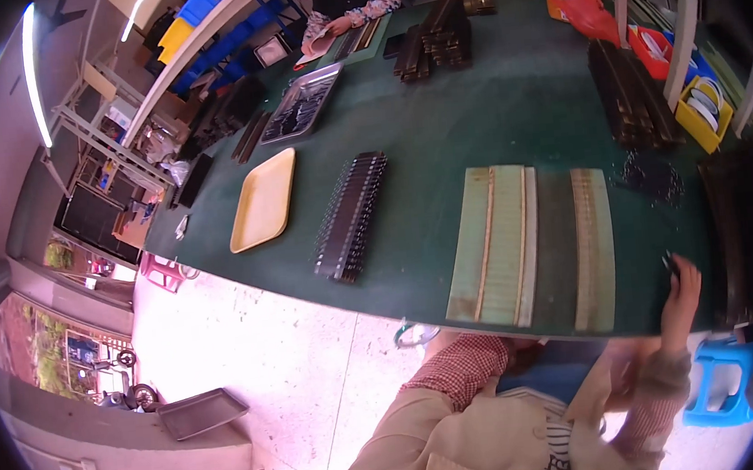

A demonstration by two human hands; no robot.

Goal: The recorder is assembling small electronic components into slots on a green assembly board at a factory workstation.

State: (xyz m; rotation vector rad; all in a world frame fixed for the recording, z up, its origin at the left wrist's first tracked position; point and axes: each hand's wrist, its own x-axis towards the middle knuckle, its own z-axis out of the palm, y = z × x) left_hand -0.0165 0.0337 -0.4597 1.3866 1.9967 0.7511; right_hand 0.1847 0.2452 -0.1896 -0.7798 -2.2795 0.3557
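Right hand (682, 299) grips a small dark piece (671, 265) at the near right of the bench (517, 106)

The right hand reaches over the near edge, its fingers closed around the small dark piece, whose exact shape is too small to make out. The left hand (523, 356) is dim, partly hidden by the near edge beyond a red checked sleeve (464, 366); whether it is open or closed cannot be told.

Just left of the right hand lie two pale green boards, a wider left one (462, 268) and a narrower right one (600, 251), both with brownish lengthwise bands. A dark strip (559, 250) lies between them. Farther away, on the right, is a loose heap of small dark pieces (649, 177), with long dark strips (748, 229) stacked to the right of the hand.

Left of the boards sits a bundle of dark strips with toothed sides (352, 215), then an empty yellow tray (264, 200). Beyond them, a metal tray (302, 103) contains dark pieces. At the far side, a co-worker in patterned sleeves (374, 4) handles a pale, flat item (317, 43). A blue stool (721, 381) stands on the floor at the near right.
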